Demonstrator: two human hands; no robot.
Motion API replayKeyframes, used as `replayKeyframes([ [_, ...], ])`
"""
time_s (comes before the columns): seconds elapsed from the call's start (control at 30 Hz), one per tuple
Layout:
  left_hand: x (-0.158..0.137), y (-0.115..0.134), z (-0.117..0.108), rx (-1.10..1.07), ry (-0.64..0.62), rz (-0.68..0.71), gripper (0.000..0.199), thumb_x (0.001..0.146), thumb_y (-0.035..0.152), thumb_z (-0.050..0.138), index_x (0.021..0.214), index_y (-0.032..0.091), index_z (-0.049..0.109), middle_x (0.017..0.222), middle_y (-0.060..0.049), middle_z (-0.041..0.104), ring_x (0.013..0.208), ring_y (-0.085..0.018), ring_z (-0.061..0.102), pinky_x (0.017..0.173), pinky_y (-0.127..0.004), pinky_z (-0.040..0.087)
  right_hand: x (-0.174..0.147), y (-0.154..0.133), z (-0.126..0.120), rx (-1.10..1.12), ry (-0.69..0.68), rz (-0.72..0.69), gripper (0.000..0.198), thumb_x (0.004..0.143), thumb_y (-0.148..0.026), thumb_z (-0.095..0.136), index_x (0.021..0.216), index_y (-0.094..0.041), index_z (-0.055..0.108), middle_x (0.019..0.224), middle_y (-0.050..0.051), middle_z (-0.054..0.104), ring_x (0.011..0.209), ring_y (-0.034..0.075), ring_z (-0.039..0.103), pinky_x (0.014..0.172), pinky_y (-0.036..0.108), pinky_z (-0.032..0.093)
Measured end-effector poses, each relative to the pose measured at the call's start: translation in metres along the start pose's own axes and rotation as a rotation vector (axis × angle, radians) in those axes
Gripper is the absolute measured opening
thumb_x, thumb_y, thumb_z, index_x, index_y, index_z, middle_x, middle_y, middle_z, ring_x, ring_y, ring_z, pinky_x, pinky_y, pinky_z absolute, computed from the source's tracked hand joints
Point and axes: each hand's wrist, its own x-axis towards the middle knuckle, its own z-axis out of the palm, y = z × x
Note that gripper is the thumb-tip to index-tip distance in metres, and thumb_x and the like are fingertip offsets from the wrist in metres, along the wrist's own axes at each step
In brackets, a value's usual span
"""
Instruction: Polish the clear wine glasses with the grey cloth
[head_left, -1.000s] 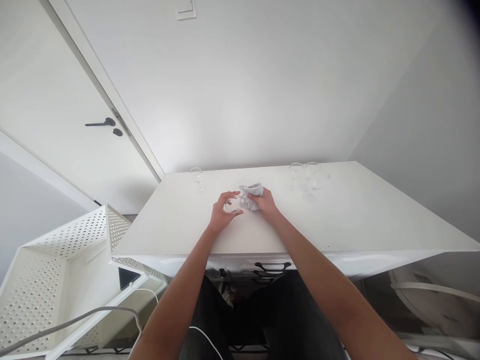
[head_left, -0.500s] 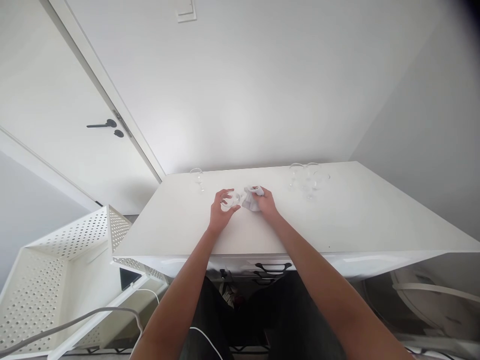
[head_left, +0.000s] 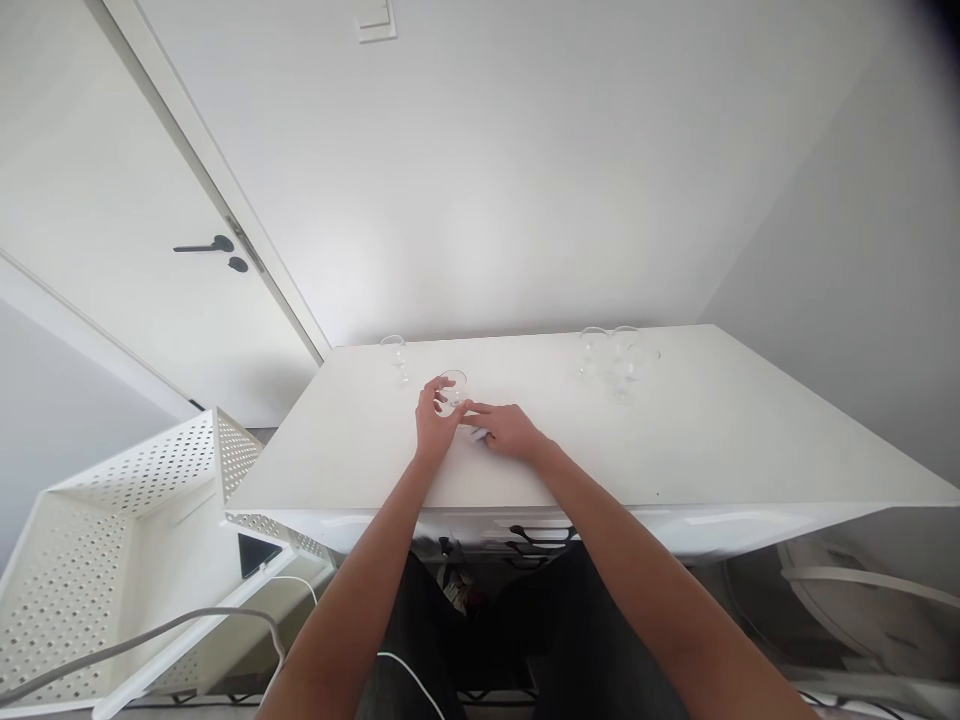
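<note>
My left hand point(head_left: 436, 418) curls round the bowl of a clear stemmed glass point(head_left: 454, 384), whose rim faces up. Close against it, my right hand point(head_left: 507, 430) reaches across with its fingertips at the near side of the glass. A bit of white cloth point(head_left: 478, 434) shows under the right hand's curled fingers; most of it is hidden. The stem and foot of the held glass are hidden behind the hands.
One glass point(head_left: 395, 358) stands at the back left of the white cabinet top point(head_left: 322, 460). Several more glasses point(head_left: 615, 360) are grouped at the back right. A white perforated shelf unit point(head_left: 67, 570) stands left, with cables in front.
The glass has gone from lying tilted to rim up. My right hand with the cloth has moved left and nearer me, from the stem end to beside the left fingers.
</note>
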Motion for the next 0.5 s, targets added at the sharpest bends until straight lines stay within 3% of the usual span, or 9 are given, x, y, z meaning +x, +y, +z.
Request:
replayKeyframes([
  [0.2, 0.003, -0.005, 0.002, -0.042, -0.025, -0.028, 0.053, 0.089, 0.045, 0.073, 0.134, 0.029, 0.051, 0.134, -0.008, 0.064, 0.093, -0.018, 0.059, 0.081, -0.034, 0.048, 0.004, -0.012, 0.001, -0.087, -0.102, 0.077, 0.064, 0.082, -0.016, 0.053, 0.139, -0.042, 0.064, 0.156, -0.008, 0.055, 0.103, 0.020, 0.073, 0.078, 0.030, 0.052],
  [0.3, 0.004, -0.009, 0.003, -0.056, 0.072, -0.034, 0.053, 0.097, 0.050, 0.060, 0.143, 0.029, 0.042, 0.142, -0.011, 0.056, 0.097, -0.018, 0.058, 0.085, -0.034, 0.049, 0.003, -0.016, 0.003, -0.109, -0.064, 0.194, 0.060, 0.082, -0.018, 0.054, 0.137, -0.040, 0.065, 0.156, -0.007, 0.055, 0.107, 0.023, 0.072, 0.080, 0.034, 0.053],
  [0.4, 0.005, -0.015, 0.003, -0.063, 0.226, -0.116, 0.039, 0.105, 0.053, 0.041, 0.132, 0.025, 0.047, 0.134, -0.013, 0.053, 0.098, -0.018, 0.057, 0.088, -0.036, 0.049, -0.004, -0.013, 0.002, -0.128, -0.011, 0.376, 0.056, 0.082, -0.017, 0.054, 0.132, -0.037, 0.068, 0.155, -0.004, 0.056, 0.109, 0.024, 0.070, 0.082, 0.036, 0.054],
  [0.5, 0.006, -0.020, 0.001, -0.074, 0.223, -0.170, 0.034, 0.106, 0.053, 0.038, 0.118, 0.023, 0.050, 0.124, -0.011, 0.052, 0.095, -0.017, 0.057, 0.086, -0.036, 0.049, -0.019, -0.003, -0.006, -0.156, 0.004, 0.516, 0.054, 0.083, -0.017, 0.052, 0.132, -0.034, 0.068, 0.156, -0.001, 0.056, 0.109, 0.025, 0.069, 0.083, 0.037, 0.054],
])
